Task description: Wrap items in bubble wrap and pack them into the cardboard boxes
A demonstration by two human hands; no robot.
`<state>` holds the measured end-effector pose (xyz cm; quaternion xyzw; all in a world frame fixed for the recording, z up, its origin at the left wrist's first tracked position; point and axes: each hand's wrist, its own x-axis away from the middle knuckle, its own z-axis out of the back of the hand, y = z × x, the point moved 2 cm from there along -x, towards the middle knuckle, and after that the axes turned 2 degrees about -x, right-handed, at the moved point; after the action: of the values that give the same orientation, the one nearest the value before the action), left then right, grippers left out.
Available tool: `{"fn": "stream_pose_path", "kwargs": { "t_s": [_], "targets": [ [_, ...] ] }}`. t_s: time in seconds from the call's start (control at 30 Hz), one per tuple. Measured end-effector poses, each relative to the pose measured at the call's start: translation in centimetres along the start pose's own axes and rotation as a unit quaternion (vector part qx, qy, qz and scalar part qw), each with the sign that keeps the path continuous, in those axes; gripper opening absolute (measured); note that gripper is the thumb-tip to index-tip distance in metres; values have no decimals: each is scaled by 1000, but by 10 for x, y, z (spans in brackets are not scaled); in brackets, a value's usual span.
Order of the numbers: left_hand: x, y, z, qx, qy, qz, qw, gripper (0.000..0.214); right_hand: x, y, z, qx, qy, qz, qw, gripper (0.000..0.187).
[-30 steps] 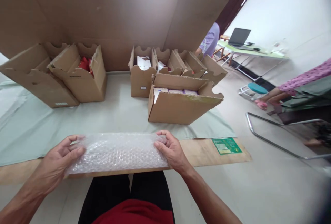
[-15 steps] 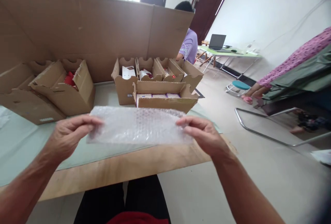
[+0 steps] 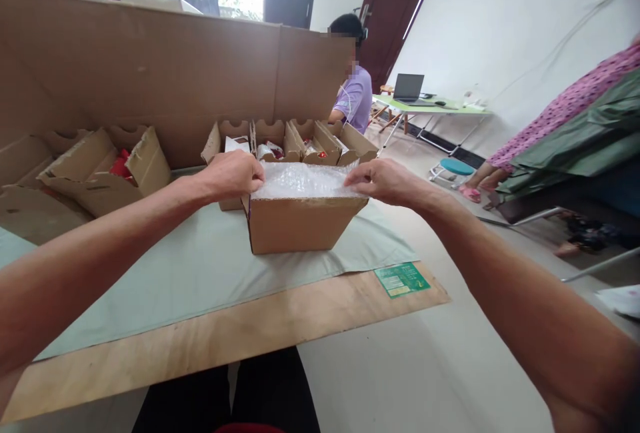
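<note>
As both arms stretch forward over the surface (image 3: 150, 349), the left hand (image 3: 237, 174) has its fingers curled narrow on one end of the bubble wrap (image 3: 303, 181), and the right hand (image 3: 381, 181) pinches the other end between thumb and fingers. Between them the wrap spans the mouth of the front box (image 3: 297, 225), just above its near wall (whatever lies beneath is hidden from view). That box stands upright on a pale green cloth (image 3: 175, 273), which leaves the wooden front edge bare; a green label (image 3: 401, 279) sits near the right corner. Behind the front box, four boxes (image 3: 295, 139) stand in a row before a tall cardboard panel (image 3: 175, 66). Well to the left are two more boxes (image 3: 153, 166), one holding something red (image 3: 120, 165). Beyond the panel's right end sits a person in purple (image 3: 357, 96), near a laptop (image 3: 409, 88) on a green table (image 3: 450, 109).
</note>
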<state>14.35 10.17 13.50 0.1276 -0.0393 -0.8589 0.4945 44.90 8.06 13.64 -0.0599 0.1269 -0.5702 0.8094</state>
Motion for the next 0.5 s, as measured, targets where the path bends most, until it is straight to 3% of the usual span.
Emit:
{"fn": "stream_pose_path", "kwargs": {
  "t_s": [0.1,0.23,0.37,0.5],
  "targets": [
    [-15,2,-7,-101,-106,-25,989,19,-15,-3,-4,101,-72,19,992,25],
    [-36,9,-15,-130,-178,-38,975,8,-37,-17,-5,183,-140,16,973,25],
    [-46,10,-21,-95,-261,-35,960,13,-45,-25,-5,162,-224,-19,961,27],
    [-43,2,-6,-61,-279,-46,957,14,-37,-16,8,133,-224,-3,965,26]
  ]
}}
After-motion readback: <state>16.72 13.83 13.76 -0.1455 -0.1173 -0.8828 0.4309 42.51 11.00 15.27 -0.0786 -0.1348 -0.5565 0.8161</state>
